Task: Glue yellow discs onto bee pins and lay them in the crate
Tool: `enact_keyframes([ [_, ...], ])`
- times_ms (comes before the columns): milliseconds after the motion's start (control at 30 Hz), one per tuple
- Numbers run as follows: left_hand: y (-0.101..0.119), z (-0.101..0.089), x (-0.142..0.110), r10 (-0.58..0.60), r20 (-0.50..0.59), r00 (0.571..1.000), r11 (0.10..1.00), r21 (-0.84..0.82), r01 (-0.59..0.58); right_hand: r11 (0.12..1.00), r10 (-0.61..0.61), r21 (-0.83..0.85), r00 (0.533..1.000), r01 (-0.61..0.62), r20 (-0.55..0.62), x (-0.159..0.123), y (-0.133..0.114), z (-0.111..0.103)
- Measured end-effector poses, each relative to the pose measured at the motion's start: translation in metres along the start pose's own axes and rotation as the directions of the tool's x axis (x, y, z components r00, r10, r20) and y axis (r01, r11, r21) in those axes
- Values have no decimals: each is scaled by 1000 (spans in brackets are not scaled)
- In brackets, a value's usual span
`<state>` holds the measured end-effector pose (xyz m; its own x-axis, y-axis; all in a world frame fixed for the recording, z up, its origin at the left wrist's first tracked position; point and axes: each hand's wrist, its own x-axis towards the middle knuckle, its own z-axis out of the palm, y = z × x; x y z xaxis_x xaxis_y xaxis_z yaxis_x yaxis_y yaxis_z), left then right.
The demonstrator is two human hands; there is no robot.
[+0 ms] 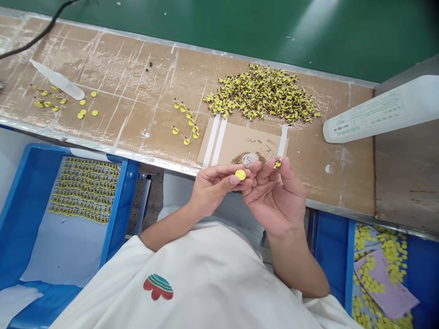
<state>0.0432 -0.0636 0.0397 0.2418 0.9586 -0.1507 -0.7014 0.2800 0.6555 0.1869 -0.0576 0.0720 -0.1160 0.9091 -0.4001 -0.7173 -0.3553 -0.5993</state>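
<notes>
Pinching a yellow disc (240,175) at the dial's centre, the left hand (211,189) sits beside the right hand (277,196), which holds a black-and-yellow piece (277,163); rows (84,189) in the eight-o'clock blue tray (118,209) seem done, the one-o'clock heap (262,93) apparently left.

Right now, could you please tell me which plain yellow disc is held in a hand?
The disc in the left hand, pinched by its fingers; the other plain discs lie loose on the table or in the right bin.
</notes>
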Motion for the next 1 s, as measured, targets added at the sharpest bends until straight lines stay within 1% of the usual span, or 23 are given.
enact_keyframes([
  [200,0,1,0,-19,-31,999,1000,7,19,997,49,61,998,-51,31,0,0,0],
  [267,0,1,0,-37,-52,998,999,5,38,997,45,61,999,-47,28,0,-1,1],
  [300,0,1,0,-44,-59,997,999,4,45,998,30,46,999,-30,20,-1,0,2],
  [367,0,1,0,-52,-67,996,999,8,53,999,-39,-8,999,39,-12,-3,2,5],
  [433,0,2,0,-57,-61,996,998,17,58,984,-157,-90,986,151,-55,-7,5,8],
  [500,1,2,0,-53,-43,998,999,10,53,939,-305,-192,948,284,-88,-12,9,12],
  [600,1,2,-1,-45,-24,999,999,-11,45,823,-510,-338,856,457,-83,-17,15,17],
  [667,2,3,-1,-49,-36,998,999,-8,49,726,-609,-437,792,532,-47,-20,19,18],
  [733,2,3,-2,-54,-52,997,998,9,54,639,-670,-514,743,571,-7,-21,21,17],
  [800,2,3,-3,-53,-59,997,998,26,55,595,-694,-555,720,582,12,-23,22,17],
  [933,2,4,-3,-53,-64,997,998,39,55,588,-688,-565,725,578,25,-24,22,15],
  [1000,2,4,-4,-55,-66,996,997,45,58,574,-695,-581,718,577,27,-24,22,14],
])
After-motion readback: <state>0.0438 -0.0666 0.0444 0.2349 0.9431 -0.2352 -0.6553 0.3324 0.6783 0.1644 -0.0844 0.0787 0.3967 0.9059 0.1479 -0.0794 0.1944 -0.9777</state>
